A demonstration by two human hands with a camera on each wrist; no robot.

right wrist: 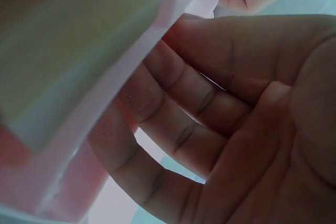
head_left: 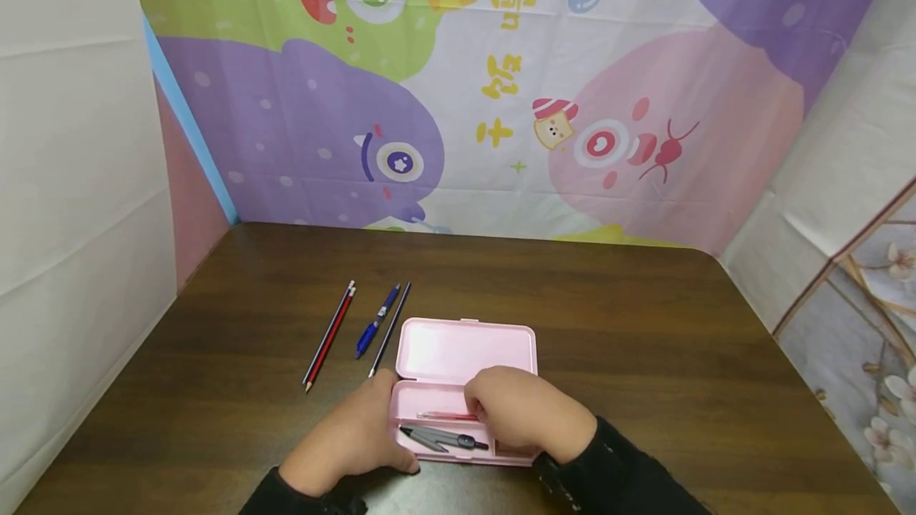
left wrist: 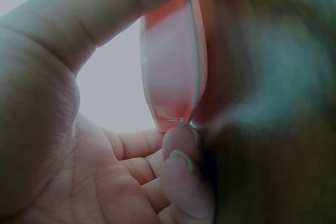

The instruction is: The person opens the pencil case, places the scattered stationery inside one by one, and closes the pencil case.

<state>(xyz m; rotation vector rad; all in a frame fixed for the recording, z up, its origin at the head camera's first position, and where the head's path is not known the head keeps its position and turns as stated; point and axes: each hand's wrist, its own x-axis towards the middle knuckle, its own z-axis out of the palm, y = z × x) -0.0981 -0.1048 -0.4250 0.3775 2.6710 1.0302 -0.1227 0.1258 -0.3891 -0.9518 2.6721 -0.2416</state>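
- Cloth (head_left: 472,181) printed with green, purple and pink cartoon creatures is hanging behind the table.
- A brown wooden table (head_left: 608,300) is filling the middle and the foreground, between pale side walls.
- On its near part a pink pencil case (head_left: 465,350) is lying open, its lid laid back on the far side and its base facing up nearer the person.
- The right hand (head_left: 529,412) is reaching over the right half of the case, its fingers curling down into the long rear compartment; the divider wall is hiding the fingertips in the right wrist view, so I cannot tell whether they are pinching anything.
- The left hand (head_left: 361,427) is gripping the case's left end, thumb at the near side and fingers curling round the far corner.
- A dark pencil (head_left: 326,334) and a red one (head_left: 334,332) are lying side by side, left of the case.
- Another dark pencil (head_left: 390,330) is slanting between them and the lid, its lower end near the left hand.
- A blue pen (head_left: 378,322) is lying just left of that pencil.
- A grey compass (head_left: 447,439) is resting in the front compartment.
- A thin reddish stick (head_left: 445,416) is lying in the rear compartment, its right end meeting the right hand's outline.
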